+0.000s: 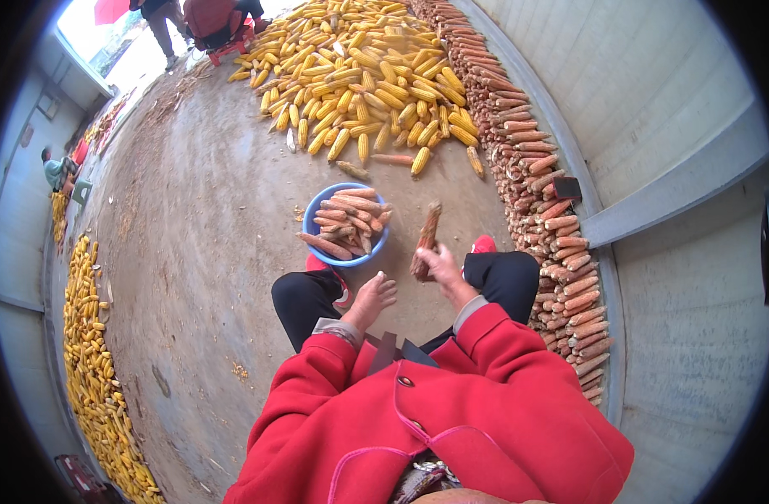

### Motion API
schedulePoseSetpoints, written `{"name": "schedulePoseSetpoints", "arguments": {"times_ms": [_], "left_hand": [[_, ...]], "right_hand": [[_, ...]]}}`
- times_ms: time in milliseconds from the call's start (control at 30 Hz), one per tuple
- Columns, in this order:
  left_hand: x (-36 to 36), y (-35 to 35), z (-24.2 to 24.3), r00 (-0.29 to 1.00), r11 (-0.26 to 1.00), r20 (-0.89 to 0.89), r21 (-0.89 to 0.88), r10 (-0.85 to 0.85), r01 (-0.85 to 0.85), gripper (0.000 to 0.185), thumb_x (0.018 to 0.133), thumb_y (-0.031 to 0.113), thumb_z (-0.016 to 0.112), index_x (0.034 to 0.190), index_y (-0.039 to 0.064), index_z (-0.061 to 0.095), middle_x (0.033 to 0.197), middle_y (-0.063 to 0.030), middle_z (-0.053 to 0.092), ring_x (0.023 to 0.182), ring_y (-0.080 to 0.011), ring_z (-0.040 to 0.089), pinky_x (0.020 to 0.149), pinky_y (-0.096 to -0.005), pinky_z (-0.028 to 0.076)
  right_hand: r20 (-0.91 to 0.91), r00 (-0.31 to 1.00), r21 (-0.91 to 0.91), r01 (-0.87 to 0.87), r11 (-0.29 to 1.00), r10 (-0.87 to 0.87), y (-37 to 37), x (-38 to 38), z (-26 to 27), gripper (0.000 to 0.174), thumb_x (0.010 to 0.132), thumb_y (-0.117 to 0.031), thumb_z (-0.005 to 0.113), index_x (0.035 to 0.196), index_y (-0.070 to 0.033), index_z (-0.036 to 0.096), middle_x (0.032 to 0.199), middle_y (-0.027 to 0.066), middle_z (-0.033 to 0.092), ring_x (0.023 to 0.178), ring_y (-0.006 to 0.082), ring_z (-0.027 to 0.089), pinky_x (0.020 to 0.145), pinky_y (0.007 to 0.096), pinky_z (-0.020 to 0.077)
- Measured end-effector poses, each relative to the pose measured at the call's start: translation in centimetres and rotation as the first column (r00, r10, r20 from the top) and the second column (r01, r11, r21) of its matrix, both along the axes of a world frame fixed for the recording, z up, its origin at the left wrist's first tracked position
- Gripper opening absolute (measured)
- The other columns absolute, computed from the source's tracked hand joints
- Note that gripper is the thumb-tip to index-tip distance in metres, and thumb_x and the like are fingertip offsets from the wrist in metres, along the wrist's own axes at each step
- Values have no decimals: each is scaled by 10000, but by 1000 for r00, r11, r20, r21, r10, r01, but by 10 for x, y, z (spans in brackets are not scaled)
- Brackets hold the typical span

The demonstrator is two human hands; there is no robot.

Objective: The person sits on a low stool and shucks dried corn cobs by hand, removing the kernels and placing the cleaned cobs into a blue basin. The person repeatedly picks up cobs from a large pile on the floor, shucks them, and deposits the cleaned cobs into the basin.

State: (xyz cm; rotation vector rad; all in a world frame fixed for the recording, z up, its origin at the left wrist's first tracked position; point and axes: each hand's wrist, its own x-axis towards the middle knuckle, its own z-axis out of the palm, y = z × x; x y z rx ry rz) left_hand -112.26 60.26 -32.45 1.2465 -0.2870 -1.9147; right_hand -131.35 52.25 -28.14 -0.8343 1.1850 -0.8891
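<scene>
Reddish-brown corn cobs without kernels [429,233], at least one of them and perhaps more, stand roughly upright in my right hand [440,263], over the floor between my knees. My left hand [373,298] is empty, its fingers apart, just below a blue plastic basin [309,220]. Bare, pinkish corn cobs [349,214] fill that basin, and some jut over its rim. Beyond it lies a large heap of yellow ears of corn [365,82], with a few loose ears at its near edge.
Stripped cobs [567,271] are stacked along the right wall, with a small dark box [567,188] on them. More yellow ears [88,353] line the left wall. A person [60,170] sits by a green stool [82,191]; other people are near a red stool [230,50] at the top.
</scene>
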Motion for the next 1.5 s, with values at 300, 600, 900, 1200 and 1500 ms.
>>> {"name": "schedulePoseSetpoints", "arguments": {"times_ms": [300, 600, 900, 1200, 1500], "left_hand": [[16, -3, -13, 997, 998, 45, -29, -61, 62, 666, 924, 454, 489, 1395, 27, 291, 1383, -210, 398, 1265, -343, 416, 1004, -447, 381], [24, -6, -22, 989, 987, 84, 110, -124, 114, 696, 930, 472, 468, 1415, 25, 244, 1408, -189, 377, 1289, -342, 389, 1042, -447, 345], [21, -1, -31, 972, 976, 221, 213, -83, 35, 456, 915, 369, 535, 1247, 66, 459, 1182, -161, 565, 1006, -294, 588, 808, -399, 486], [5, 3, -9, 951, 971, 284, 233, -117, 50, 542, 916, 382, 518, 1304, 35, 367, 1303, -221, 479, 1145, -358, 517, 936, -471, 431], [8, 4, -25, 955, 978, 276, 203, -105, 49, 478, 905, 368, 545, 1242, 59, 409, 1214, -212, 544, 1022, -334, 592, 827, -443, 504]], "right_hand": [[316, 858, -213, 480, 851, -405, -31, -154, 92, 295, 849, -178, 635, 1097, -64, 522, 931, -1, 567, 828, 96, 550, 713, 276, 473], [-151, 683, -82, 712, 698, -715, 101, -258, -9, 343, 830, -216, 646, 1101, -29, 550, 970, 35, 610, 877, 127, 580, 761, 303, 471], [-363, 333, -103, 914, 392, -871, 125, -396, -39, 512, 750, -259, 734, 1112, 67, 577, 1070, 113, 607, 918, 197, 592, 799, 336, 492], [-993, 24, -66, 677, 733, -112, 122, -461, -97, 661, 688, -249, 609, 1258, 59, 479, 1278, 299, 469, 1200, 411, 456, 1041, 416, 368], [-983, 23, -124, 640, 758, -180, 141, -474, -92, 628, 774, -257, 572, 1329, -1, 425, 1297, 242, 486, 1204, 379, 455, 1022, 417, 361]]}}
